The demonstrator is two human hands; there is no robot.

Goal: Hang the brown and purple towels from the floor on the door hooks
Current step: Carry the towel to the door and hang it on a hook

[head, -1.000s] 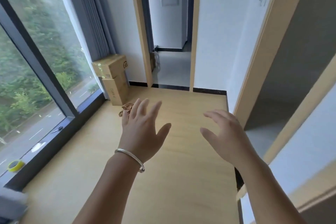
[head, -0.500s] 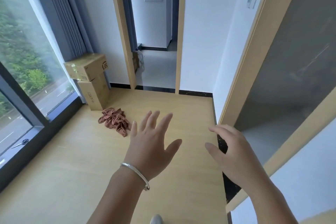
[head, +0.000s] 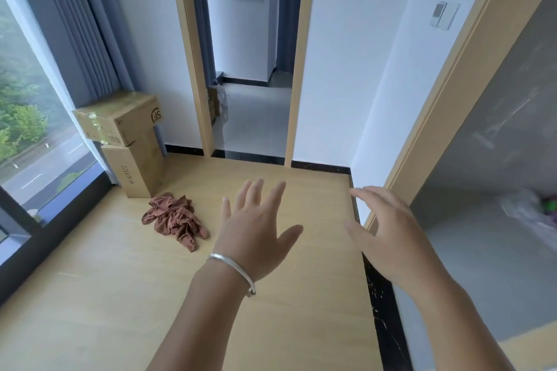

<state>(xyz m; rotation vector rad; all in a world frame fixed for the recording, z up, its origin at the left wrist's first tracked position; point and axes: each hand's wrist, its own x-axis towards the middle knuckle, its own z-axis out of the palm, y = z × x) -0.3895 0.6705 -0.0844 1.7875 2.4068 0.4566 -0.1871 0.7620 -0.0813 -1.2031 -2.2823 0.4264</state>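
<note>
Brown towel (head: 175, 221) lies crumpled on floor (head: 90, 295), near far-left corner, just beside stacked boxes (head: 132, 141). Left hand (head: 256, 229) and right hand (head: 388, 232) raised, fingers spread, empty; probably readied for pickup. Purple towel, hooks: not seen.

Daylight pours through the big window (head: 27, 117) on the left, blue curtains (head: 87, 39) bunched beside two stacked boxes (head: 129, 141), pale wood floor (head: 105, 295) running to white walls (head: 346, 69) and an open doorway (head: 250, 69).
</note>
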